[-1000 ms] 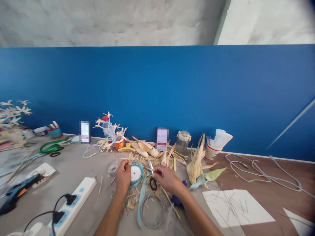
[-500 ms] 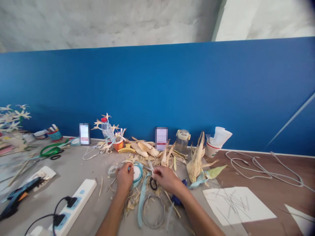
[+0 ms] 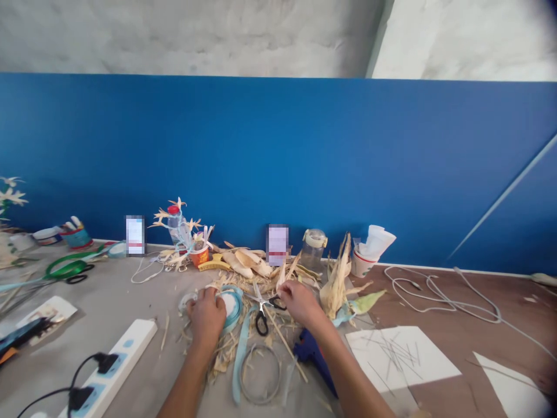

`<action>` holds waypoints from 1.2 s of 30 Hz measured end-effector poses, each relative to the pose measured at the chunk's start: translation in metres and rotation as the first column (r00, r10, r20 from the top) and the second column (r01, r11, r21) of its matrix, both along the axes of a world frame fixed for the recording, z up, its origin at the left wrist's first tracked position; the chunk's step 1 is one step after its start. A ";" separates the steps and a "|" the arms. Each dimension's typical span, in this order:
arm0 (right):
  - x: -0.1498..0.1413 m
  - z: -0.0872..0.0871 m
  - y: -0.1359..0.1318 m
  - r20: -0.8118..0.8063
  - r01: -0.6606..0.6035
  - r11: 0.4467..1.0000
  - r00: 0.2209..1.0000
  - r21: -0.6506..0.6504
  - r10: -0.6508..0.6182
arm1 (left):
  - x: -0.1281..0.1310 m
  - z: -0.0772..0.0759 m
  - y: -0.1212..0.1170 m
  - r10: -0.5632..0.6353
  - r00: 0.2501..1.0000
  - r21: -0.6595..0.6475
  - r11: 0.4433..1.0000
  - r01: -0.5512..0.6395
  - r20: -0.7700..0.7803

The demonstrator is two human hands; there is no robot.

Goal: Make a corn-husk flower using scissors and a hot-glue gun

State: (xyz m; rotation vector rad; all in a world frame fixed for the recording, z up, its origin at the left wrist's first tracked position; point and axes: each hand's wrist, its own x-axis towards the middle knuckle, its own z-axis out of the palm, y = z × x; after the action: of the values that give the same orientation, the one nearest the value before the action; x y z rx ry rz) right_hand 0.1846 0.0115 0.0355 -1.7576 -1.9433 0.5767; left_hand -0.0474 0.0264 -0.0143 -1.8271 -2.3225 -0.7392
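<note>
Black-handled metal scissors (image 3: 261, 301), blades spread, were just at the right hand (image 3: 299, 301), whose fingers were bunched at one handle loop; whether they clamped it could not be told. The left hand (image 3: 208, 313), fingers curled, lay over the left side of a round, pale-blue ribbon roll (image 3: 235, 310), its grip also unclear. Straw-coloured husk scraps (image 3: 223, 355) surrounded these, and a grey wire coil (image 3: 261, 402) sat nearer the wearer on the grey-and-brown worktop (image 3: 143, 302).

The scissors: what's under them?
Dry plant scraps show around the scissors, so some may lie underneath. Whatever is directly below is covered, so I can't tell.
</note>
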 end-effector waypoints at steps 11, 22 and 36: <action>-0.005 -0.006 -0.002 0.178 -0.038 0.998 0.983 -0.055 0.047 | -0.001 0.004 -0.001 -0.059 0.998 -0.080 0.995 0.059 0.014; -0.014 -0.005 -0.012 0.292 -0.264 0.957 0.912 -0.123 0.289 | 0.002 0.014 -0.005 -0.049 0.995 -0.009 0.999 0.050 0.088; -0.027 -0.015 -0.022 0.389 -0.419 0.895 0.807 -0.155 0.445 | -0.008 0.009 0.003 0.063 0.926 0.114 0.987 -0.113 0.373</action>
State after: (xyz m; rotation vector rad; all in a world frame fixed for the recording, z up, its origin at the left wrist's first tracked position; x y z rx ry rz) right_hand 0.1576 -0.0103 0.0208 -1.5630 -2.6931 0.4309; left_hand -0.0558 0.0299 -0.0050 -1.6292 -2.4759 -1.2890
